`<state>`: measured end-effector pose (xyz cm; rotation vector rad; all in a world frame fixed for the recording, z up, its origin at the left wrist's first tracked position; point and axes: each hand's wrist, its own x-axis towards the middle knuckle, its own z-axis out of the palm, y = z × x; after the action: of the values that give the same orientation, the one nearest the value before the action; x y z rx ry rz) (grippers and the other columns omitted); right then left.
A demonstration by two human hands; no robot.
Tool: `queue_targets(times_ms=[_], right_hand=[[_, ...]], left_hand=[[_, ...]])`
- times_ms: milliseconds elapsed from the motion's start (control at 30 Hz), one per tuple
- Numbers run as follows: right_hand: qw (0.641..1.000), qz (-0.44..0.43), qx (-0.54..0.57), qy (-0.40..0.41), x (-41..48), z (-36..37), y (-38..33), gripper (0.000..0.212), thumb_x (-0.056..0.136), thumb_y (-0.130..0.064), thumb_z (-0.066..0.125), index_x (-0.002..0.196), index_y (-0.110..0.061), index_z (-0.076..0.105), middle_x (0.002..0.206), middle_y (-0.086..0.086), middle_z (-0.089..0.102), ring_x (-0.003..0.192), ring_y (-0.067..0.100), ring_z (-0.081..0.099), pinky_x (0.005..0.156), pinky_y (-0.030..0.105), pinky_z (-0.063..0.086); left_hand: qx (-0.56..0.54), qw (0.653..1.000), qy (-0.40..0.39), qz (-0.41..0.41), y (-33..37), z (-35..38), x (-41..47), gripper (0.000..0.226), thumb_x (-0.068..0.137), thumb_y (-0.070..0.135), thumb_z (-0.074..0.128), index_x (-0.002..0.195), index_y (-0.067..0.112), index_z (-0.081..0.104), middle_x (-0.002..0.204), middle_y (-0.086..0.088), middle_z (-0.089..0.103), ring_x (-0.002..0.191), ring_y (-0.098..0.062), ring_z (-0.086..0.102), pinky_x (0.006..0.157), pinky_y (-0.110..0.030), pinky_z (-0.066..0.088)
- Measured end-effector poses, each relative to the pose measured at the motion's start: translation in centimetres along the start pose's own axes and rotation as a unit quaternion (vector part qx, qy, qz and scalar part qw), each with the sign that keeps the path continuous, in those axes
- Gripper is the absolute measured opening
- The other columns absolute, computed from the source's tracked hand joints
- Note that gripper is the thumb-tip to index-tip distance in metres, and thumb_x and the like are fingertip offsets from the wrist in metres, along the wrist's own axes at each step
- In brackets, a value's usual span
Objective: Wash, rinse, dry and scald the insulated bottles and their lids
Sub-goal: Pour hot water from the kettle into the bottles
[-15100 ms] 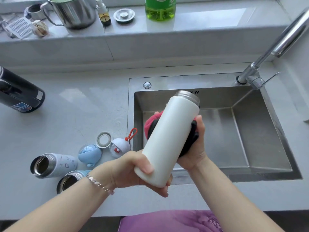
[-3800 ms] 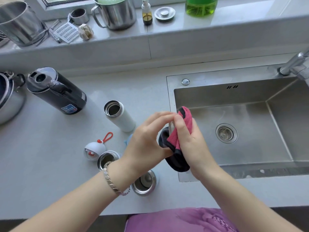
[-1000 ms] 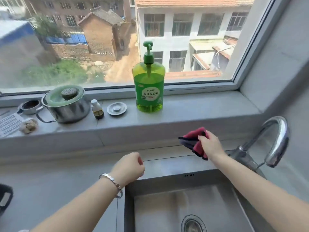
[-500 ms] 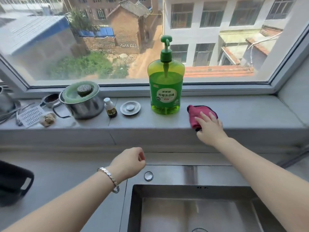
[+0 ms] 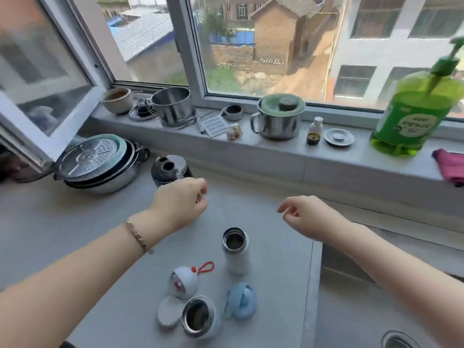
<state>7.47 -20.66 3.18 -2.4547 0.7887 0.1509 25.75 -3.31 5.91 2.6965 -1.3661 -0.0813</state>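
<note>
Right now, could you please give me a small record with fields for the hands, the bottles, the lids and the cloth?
left hand: over the counter, loosely curled, holding nothing
right hand: over the counter, loosely curled, holding nothing
white bottle: upright, open, on the counter
second bottle: open, nearest the camera
white lid: red loop, beside the blue lid, both off
pink cloth: on the windowsill, right of the green soap bottle
</note>
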Motion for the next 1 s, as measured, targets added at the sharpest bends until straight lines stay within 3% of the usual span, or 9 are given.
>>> queue_targets(times_ms=[200, 400, 433, 533, 567, 667, 733, 800, 1000], right_hand=[[0.995, 0.001, 0.104, 0.01, 6.8, 5.8, -12.9, 0.03, 0.087, -0.016, 0.052, 0.115, -0.014, 0.063, 0.11, 0.003, 0.065, 0.105, 0.019, 0.058, 0.084, 0.021, 0.04], [0.978, 0.097, 0.181, -0.018, 15.1, 11.8, -18.3, 0.064, 0.083, -0.028, 0.064, 0.137, -0.008, 0.038, 0.137, 0.007, 0.045, 0.121, 0.022, 0.048, 0.087, 0.026, 0.04], [0.975, 0.107, 0.192, -0.028, 16.2, 12.3, -18.7, 0.06, 0.081, -0.028, 0.066, 0.133, -0.009, 0.042, 0.13, 0.007, 0.049, 0.117, 0.023, 0.05, 0.082, 0.025, 0.04], [0.958, 0.14, 0.241, -0.062, 18.9, 13.1, -19.5, 0.021, 0.076, -0.028, 0.072, 0.086, -0.016, 0.057, 0.08, 0.0, 0.055, 0.082, 0.022, 0.052, 0.065, 0.023, 0.042], [0.95, 0.152, 0.265, -0.067, 19.6, 13.2, -19.5, 0.023, 0.074, -0.029, 0.074, 0.084, -0.014, 0.058, 0.077, 0.0, 0.054, 0.08, 0.021, 0.051, 0.067, 0.025, 0.044], [0.915, 0.214, 0.33, -0.095, 20.9, 13.6, -19.5, 0.041, 0.072, -0.03, 0.075, 0.103, -0.008, 0.06, 0.098, 0.005, 0.057, 0.097, 0.023, 0.054, 0.078, 0.04, 0.047], [0.9, 0.22, 0.359, -0.114, 21.3, 14.1, -19.5, 0.023, 0.074, -0.02, 0.068, 0.092, -0.009, 0.058, 0.093, 0.007, 0.058, 0.093, 0.025, 0.055, 0.076, 0.045, 0.049], [0.895, 0.214, 0.377, -0.108, 21.6, 14.7, -19.5, 0.004, 0.075, -0.012, 0.059, 0.074, -0.012, 0.055, 0.076, 0.005, 0.057, 0.077, 0.022, 0.054, 0.072, 0.044, 0.052], [0.905, 0.215, 0.366, -0.032, 21.1, 14.9, -18.9, 0.009, 0.048, -0.018, 0.05, 0.052, -0.015, 0.044, 0.06, 0.004, 0.045, 0.058, 0.021, 0.036, 0.053, 0.026, 0.031]], left_hand=[[-0.056, 0.981, -0.14, -0.121, -15.5, 4.7, -2.8, 0.007, 0.088, 0.023, 0.05, 0.09, 0.023, 0.057, 0.095, 0.003, 0.063, 0.095, -0.022, 0.059, 0.074, -0.027, 0.044], [-0.121, 0.953, -0.223, -0.163, -23.5, 9.8, -4.9, 0.016, 0.084, 0.022, 0.051, 0.07, 0.028, 0.048, 0.081, 0.006, 0.062, 0.088, -0.021, 0.062, 0.08, -0.033, 0.051], [-0.128, 0.951, -0.231, -0.16, -24.2, 10.4, -5.0, 0.014, 0.084, 0.021, 0.051, 0.072, 0.028, 0.049, 0.08, 0.006, 0.061, 0.089, -0.02, 0.062, 0.08, -0.031, 0.051], [-0.141, 0.948, -0.243, -0.151, -25.3, 11.4, -5.0, 0.006, 0.086, 0.024, 0.05, 0.082, 0.028, 0.052, 0.085, 0.006, 0.062, 0.09, -0.018, 0.061, 0.077, -0.027, 0.047], [-0.147, 0.947, -0.242, -0.148, -25.5, 11.6, -4.7, 0.004, 0.087, 0.024, 0.05, 0.085, 0.028, 0.052, 0.086, 0.008, 0.062, 0.09, -0.017, 0.06, 0.076, -0.025, 0.046], [-0.173, 0.946, -0.239, -0.135, -25.7, 11.8, -3.2, 0.004, 0.087, 0.025, 0.049, 0.088, 0.028, 0.052, 0.084, 0.012, 0.059, 0.086, -0.015, 0.058, 0.071, -0.024, 0.043], [-0.19, 0.944, -0.235, -0.134, -25.7, 11.7, -2.0, 0.005, 0.087, 0.026, 0.049, 0.089, 0.028, 0.053, 0.083, 0.014, 0.058, 0.086, -0.014, 0.058, 0.071, -0.023, 0.044], [-0.203, 0.941, -0.235, -0.133, -25.7, 11.8, -0.7, 0.005, 0.088, 0.026, 0.049, 0.089, 0.029, 0.052, 0.084, 0.014, 0.058, 0.086, -0.014, 0.058, 0.072, -0.023, 0.044], [-0.201, 0.938, -0.255, -0.123, -26.1, 12.3, 1.2, 0.005, 0.088, 0.025, 0.049, 0.089, 0.028, 0.052, 0.088, 0.009, 0.06, 0.086, -0.015, 0.058, 0.074, -0.025, 0.046]])
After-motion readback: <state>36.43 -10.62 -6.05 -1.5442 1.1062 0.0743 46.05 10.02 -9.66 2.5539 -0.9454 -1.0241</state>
